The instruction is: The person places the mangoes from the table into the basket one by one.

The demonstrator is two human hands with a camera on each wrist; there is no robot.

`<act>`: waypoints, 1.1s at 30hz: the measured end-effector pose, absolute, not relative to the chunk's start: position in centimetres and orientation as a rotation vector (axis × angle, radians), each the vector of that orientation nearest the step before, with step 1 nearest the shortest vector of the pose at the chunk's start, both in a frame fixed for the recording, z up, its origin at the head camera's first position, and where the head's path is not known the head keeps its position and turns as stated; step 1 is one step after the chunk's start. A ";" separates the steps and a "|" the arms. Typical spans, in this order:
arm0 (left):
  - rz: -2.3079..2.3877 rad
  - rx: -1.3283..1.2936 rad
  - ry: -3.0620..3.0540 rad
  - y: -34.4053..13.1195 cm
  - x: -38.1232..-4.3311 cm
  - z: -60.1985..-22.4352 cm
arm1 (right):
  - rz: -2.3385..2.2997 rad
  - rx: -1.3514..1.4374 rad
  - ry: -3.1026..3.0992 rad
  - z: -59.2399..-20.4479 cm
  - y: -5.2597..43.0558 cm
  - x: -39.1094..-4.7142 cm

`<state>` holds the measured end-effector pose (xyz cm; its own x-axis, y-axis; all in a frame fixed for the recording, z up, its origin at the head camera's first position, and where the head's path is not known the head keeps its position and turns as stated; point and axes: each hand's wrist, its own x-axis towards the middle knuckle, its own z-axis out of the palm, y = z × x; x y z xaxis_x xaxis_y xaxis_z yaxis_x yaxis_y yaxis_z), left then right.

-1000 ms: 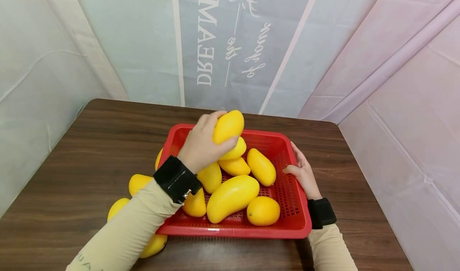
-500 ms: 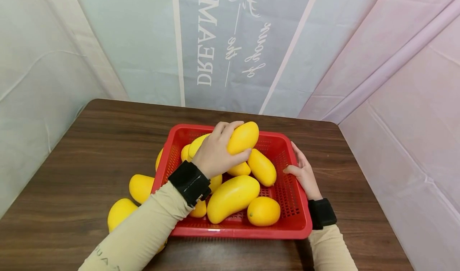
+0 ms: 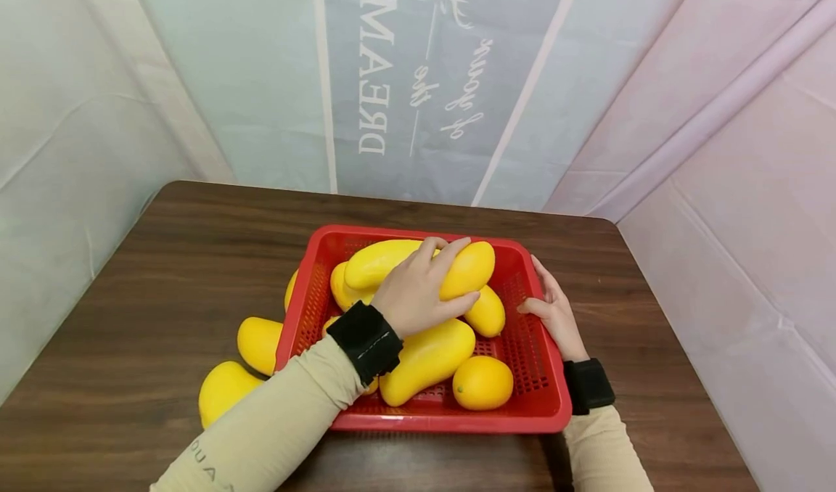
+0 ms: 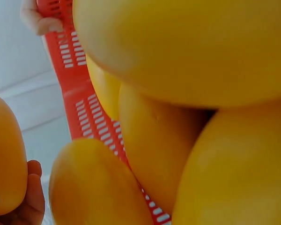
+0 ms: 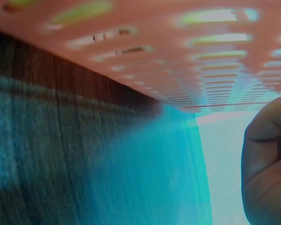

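My left hand (image 3: 418, 294) holds a yellow mango (image 3: 469, 270) over the red plastic basket (image 3: 451, 424), toward its back right part. In the left wrist view this mango (image 4: 3, 154) shows its green stem end, with fingertips curled along its side. Several more mangoes lie in the basket: a long one (image 3: 379, 261) at the back, a large one (image 3: 434, 361) in front, a rounder one (image 3: 483, 383) at the front right. Another mango (image 3: 486, 314) is just below the held one. My right hand (image 3: 558, 321) grips the basket's right rim, thumb inside. My left forearm hides the basket's front left part.
Left of the basket, on the dark wooden table (image 3: 176, 260), lie a mango (image 3: 259, 343) close to its wall and another (image 3: 225, 392) nearer the front. A third mango (image 3: 290, 290) peeks out behind the rim. Fabric walls (image 3: 418, 115) stand behind and at both sides.
My left hand has moved right and toward me with the mango, lower over the basket. The long mango at the back has come into view. The right hand keeps its grip on the rim.
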<state>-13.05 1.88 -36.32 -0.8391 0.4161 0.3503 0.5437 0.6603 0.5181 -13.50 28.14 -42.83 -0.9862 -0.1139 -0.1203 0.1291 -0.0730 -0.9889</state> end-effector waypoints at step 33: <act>-0.601 -0.818 -2.861 7.2 -16.6 -36.0 | -2.170 0.043 2.021 -42.6 28.5 -14.1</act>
<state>-16.62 7.18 -35.98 -0.8495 0.4858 0.2056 0.5275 0.7770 0.3434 -14.15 28.53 -42.62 -0.9841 -0.1089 -0.1405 0.1479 -0.0631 -0.9870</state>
